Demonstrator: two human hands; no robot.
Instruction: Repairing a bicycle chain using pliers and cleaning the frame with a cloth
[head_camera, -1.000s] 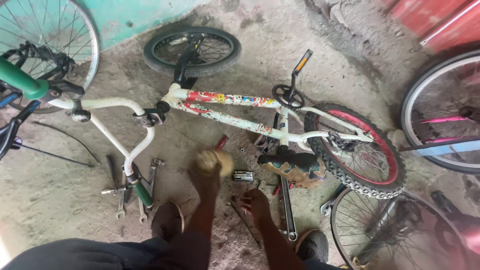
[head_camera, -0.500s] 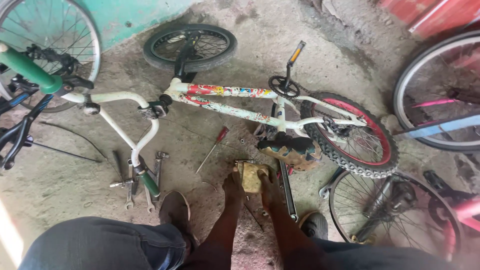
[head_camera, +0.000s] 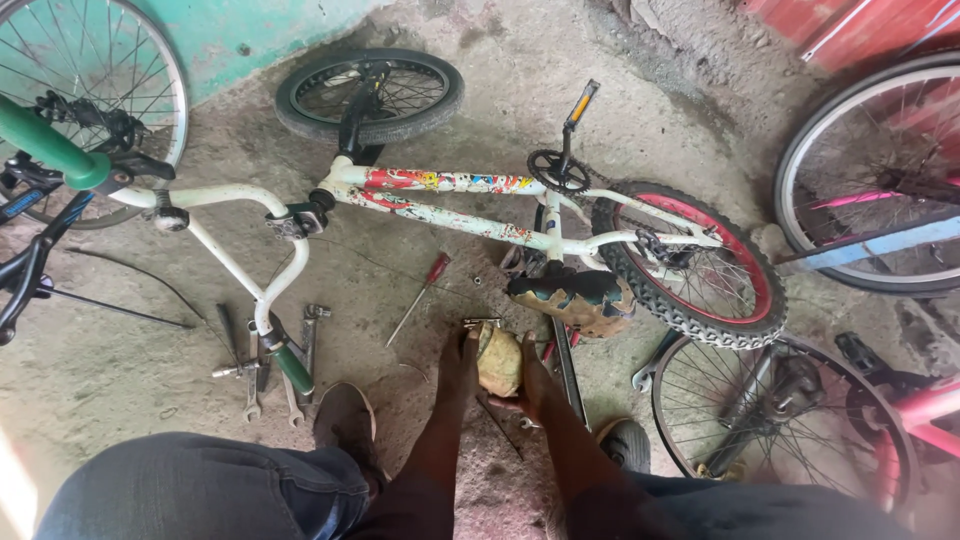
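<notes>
A small white bicycle (head_camera: 450, 200) is laid upside down across the concrete floor (head_camera: 120, 350), hemmed in by three other wheels at the left and right edges, with bare ground only at lower left. One red-handled screwdriver (head_camera: 425, 290) and a cluster of wrenches (head_camera: 270, 360) are seen nearby. A crumpled yellowish rag (head_camera: 498, 362) is pressed between the left hand (head_camera: 462, 365) and right hand (head_camera: 530, 385), just below the saddle.

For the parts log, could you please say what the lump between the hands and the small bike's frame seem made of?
Lump: probably cloth, a crumpled, matte, yellowish wad pressed between left hand and right hand. Bike frame: likely painted metal tubing, white, chipped, with coloured stickers.
</notes>
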